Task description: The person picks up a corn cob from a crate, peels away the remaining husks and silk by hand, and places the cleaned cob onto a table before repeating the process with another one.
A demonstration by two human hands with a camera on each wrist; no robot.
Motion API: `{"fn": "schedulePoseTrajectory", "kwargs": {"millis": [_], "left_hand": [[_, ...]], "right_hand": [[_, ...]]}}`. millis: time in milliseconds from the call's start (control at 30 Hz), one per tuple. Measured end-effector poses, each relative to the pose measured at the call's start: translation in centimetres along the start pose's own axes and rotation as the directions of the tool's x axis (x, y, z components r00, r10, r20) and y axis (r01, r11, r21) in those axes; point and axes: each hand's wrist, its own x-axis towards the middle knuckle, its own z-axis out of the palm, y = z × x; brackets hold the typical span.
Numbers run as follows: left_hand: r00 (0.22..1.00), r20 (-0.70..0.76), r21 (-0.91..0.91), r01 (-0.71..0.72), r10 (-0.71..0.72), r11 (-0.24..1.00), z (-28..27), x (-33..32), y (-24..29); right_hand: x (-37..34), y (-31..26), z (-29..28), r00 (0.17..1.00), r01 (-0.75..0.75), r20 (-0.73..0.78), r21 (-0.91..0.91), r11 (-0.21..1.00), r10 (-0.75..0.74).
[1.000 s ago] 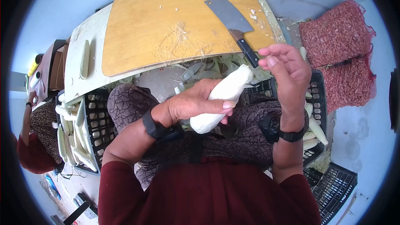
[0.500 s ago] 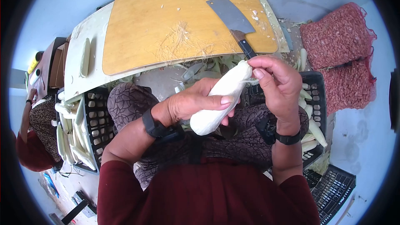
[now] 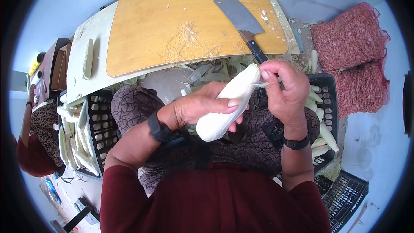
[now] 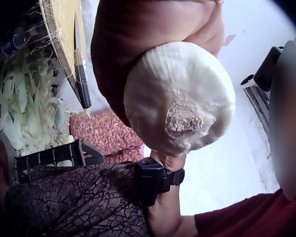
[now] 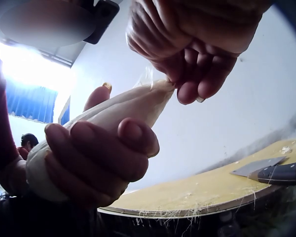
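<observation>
A thick ear of corn in pale husk [image 3: 238, 87] leans across the lap, tip up and to the right. My left hand [image 3: 200, 107] grips it round the middle, thumb on top. In the left wrist view the round stem end of the ear of corn [image 4: 153, 84] faces the camera, with a rough cut stub. At the pointed tip, my right hand [image 3: 288, 88] pinches the husk between thumb and forefinger. Thin strands stand off the ear of corn [image 5: 121, 106] near that tip in the right wrist view.
A cleaver [image 3: 239, 15] and corn silk lie on a yellow board [image 3: 146, 26]. Black crates with pale ears flank the knees, one left [image 3: 102, 123], one right [image 3: 330, 84]. Red net sacks [image 3: 345, 39] are stacked at right. Another person [image 3: 36, 155] sits at far left.
My right hand has come down and left from above the ear to its tip, and now pinches the husk there. The left hand keeps its hold almost unmoved.
</observation>
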Motion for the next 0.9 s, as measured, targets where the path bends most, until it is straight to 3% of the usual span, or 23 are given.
{"fn": "schedulePoseTrajectory", "kwargs": {"millis": [100,400,467,567,800,900], "left_hand": [[1.000,0.005,-0.002,0.005,-0.005,1.000,0.0,0.0,-0.1],[0.999,0.044,-0.015,0.002,-0.001,1.000,-0.2,0.1,-0.3],[0.999,0.050,-0.001,0.005,-0.005,1.000,-0.2,0.1,-0.4],[0.997,0.073,-0.011,-0.013,0.014,1.000,-0.3,0.1,-0.5],[0.998,0.058,-0.006,-0.015,0.015,1.000,-0.2,0.0,-0.2],[0.999,0.051,-0.002,-0.010,0.010,1.000,-0.1,-0.1,-0.2]], "right_hand": [[-0.1,-0.1,0.0,1.000,0.017,-0.020,-0.025,1.000,-0.017],[-0.4,0.3,-0.3,0.992,-0.117,-0.055,0.002,0.993,0.117],[-0.2,0.0,-0.5,0.972,-0.206,-0.097,0.074,0.976,0.213],[-0.4,0.1,-0.7,0.966,-0.215,-0.101,0.200,0.956,0.238],[0.0,-0.1,-1.0,0.982,-0.180,-0.020,0.231,0.956,0.189],[0.4,-0.5,-1.0,0.994,-0.101,0.067,0.167,0.981,0.091]]}}
